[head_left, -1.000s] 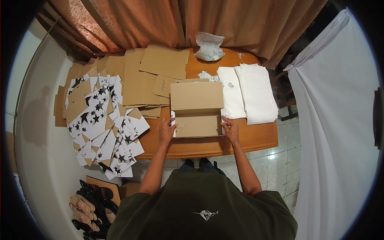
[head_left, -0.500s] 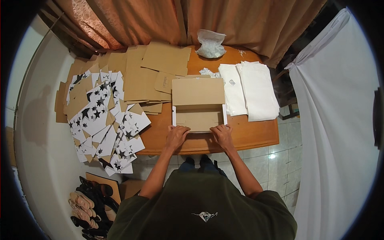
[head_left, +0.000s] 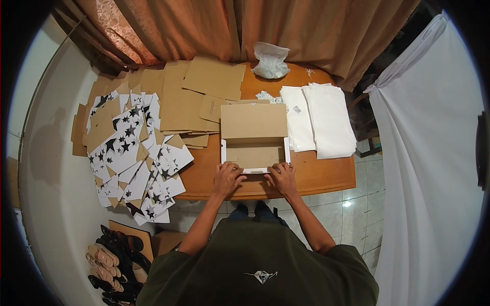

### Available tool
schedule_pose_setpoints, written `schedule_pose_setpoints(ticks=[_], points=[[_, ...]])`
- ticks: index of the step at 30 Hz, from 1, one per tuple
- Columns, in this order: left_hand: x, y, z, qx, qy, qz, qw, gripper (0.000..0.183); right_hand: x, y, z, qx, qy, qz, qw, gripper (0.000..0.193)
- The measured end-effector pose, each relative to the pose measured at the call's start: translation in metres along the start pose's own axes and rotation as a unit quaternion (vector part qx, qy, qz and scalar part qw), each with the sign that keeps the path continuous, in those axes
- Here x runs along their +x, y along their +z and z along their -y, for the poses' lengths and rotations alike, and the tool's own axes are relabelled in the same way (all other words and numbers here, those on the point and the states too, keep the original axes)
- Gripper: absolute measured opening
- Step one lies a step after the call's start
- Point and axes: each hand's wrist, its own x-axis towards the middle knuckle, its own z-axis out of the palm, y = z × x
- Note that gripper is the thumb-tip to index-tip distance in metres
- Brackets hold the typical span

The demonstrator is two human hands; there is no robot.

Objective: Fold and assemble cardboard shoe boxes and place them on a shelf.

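Note:
A cardboard box (head_left: pixel 254 151), brown inside with white edges, stands before me at the front of the table. Its lid (head_left: pixel 254 121) is raised and leans back. At the front left corner my left hand (head_left: pixel 228 178) is closed on the front wall, fingers curled over the rim. My right hand (head_left: pixel 282 177) grips the same wall near the front right corner. Between the two hands a white strip of the front edge shows. Inside, the visible part of the box holds nothing.
Flat brown cardboard sheets (head_left: pixel 184 109) and white pieces with black stars (head_left: pixel 125 143) pile up on the left. White paper stacks (head_left: pixel 332 120) lie right, near small clear packets (head_left: pixel 269 97). A plastic bag (head_left: pixel 270 61) sits at the back of the wooden table (head_left: pixel 326 176).
Both hands have shifted slightly along the front wall, and their fingers now curl over its rim. A white edge shows there now.

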Motion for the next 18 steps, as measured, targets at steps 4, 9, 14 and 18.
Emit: schedule_pose_setpoints(ticks=[4, 9, 14, 18], points=[[-0.005, 0.007, 0.012, -0.021, -0.005, 0.006, 1.000, 0.018, -0.002, 0.003, -0.006, 0.012, -0.018, 0.007, 1.000, 0.023], [-0.007, 0.012, 0.017, -0.026, 0.015, 0.018, 0.999, 0.023, -0.004, 0.004, -0.003, 0.013, -0.010, 0.003, 1.000, 0.023], [-0.011, 0.015, 0.016, -0.018, 0.005, 0.001, 1.000, 0.027, -0.007, 0.007, -0.001, 0.014, 0.000, 0.002, 1.000, 0.022], [-0.012, 0.013, 0.014, -0.016, -0.003, 0.015, 1.000, 0.022, -0.007, 0.005, 0.001, 0.003, 0.002, 0.008, 1.000, 0.021]])
